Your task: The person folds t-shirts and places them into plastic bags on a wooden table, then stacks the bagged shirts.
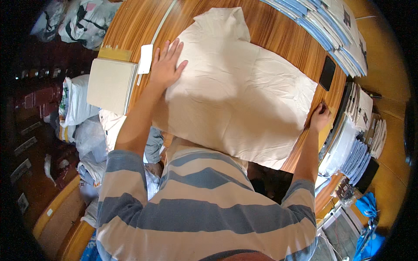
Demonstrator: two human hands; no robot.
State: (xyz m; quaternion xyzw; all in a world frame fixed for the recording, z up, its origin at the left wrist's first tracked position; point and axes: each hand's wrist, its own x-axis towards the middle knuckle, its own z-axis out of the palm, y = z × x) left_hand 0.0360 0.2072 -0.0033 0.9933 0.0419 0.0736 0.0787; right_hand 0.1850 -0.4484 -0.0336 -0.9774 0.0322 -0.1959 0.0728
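Note:
A cream-coloured shirt (226, 87) lies spread on a wood-grain table (278, 56), with shallow wrinkles and a shadow across its lower half. One sleeve-like part points to the far side, and the near edge hangs close to my body. My left hand (168, 65) rests flat at the shirt's left edge, its fingers spread. Off the shirt's right side, near the table's right edge, my right hand (321, 117) has its fingers curled. Whatever those fingers may hold is too small or hidden to tell.
Left of the shirt are a stack of beige boards (112, 85) and a white tag (145, 58). A black phone (327, 73) lies at the right, below stacked packaged shirts (335, 35). More folded clothes (355, 161) sit beyond the right edge; plastic bags (89, 139) crowd the left.

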